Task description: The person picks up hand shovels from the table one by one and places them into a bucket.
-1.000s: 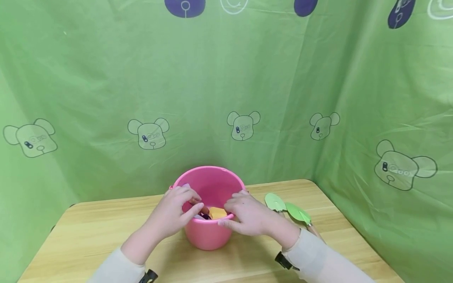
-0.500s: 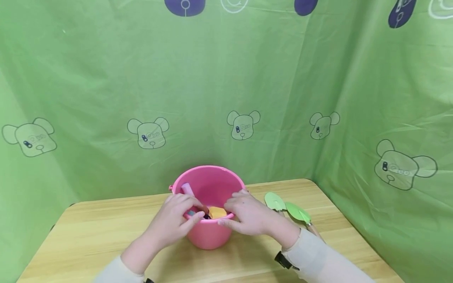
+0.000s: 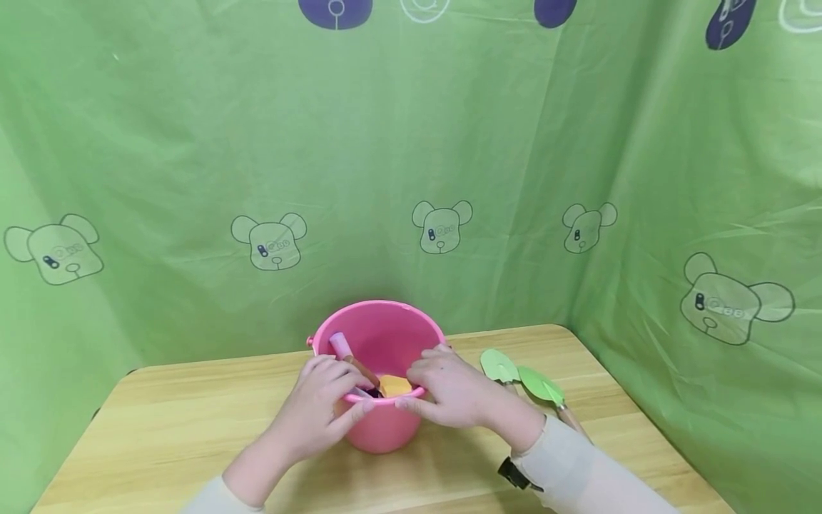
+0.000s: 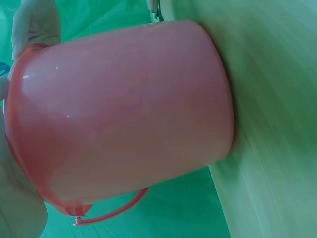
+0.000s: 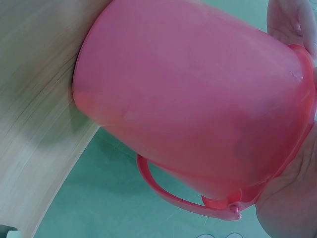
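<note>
"What's changed at the left hand (image 3: 321,405)?"

"It has come out from over the contents to clamp the near-left rim (image 3: 384,402) of the pink round plastic bucket (image 3: 383,430), thumb outside. The right hand (image 3: 447,389) stays clamped on the rim's right."

"Meaning?"

"Both sides look secured, I'd judge."

"Inside?"

"A lilac cylindrical handle (image 3: 340,345) and brown rod (image 3: 365,372) lean left; a flat yellow piece (image 3: 395,386) sits rightward."

"Outside?"

"The bucket stands on the wood-grain counter (image 3: 173,421), left of two green leaf-shaped trowels (image 3: 541,386)."
</note>
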A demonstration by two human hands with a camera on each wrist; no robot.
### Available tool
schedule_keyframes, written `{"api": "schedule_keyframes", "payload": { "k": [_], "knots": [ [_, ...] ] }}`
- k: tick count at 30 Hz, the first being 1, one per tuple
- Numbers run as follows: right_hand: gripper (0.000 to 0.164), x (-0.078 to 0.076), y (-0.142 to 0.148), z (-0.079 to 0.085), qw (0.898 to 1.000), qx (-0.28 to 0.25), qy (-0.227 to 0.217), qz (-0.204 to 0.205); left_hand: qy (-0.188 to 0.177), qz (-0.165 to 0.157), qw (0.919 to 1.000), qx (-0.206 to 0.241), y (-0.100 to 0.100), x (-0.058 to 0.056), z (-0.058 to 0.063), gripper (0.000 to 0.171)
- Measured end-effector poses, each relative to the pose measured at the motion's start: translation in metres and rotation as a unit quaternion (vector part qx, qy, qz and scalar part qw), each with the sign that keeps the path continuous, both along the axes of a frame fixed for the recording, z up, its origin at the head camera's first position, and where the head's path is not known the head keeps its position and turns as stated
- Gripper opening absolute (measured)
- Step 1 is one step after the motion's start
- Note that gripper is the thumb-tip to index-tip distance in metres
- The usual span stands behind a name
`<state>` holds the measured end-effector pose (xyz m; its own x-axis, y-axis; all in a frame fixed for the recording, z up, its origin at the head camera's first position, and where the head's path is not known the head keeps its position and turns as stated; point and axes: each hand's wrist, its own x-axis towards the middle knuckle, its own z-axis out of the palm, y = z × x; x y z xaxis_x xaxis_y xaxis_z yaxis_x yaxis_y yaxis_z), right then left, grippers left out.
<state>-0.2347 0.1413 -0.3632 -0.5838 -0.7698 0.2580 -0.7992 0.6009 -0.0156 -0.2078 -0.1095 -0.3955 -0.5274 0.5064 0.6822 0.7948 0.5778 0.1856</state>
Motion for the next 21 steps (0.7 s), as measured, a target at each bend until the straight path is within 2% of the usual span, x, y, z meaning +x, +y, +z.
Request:
{"api": "schedule_keyframes", "payload": {
  "k": [21],
  "knots": [
    [0.045,0.0001,0.001,-0.0012,1.0,-0.005,0.002,0.004,0.005,0.016,0.9999,-0.002,-0.0006,0.0015,-0.0057,0.013]
  ]
}}
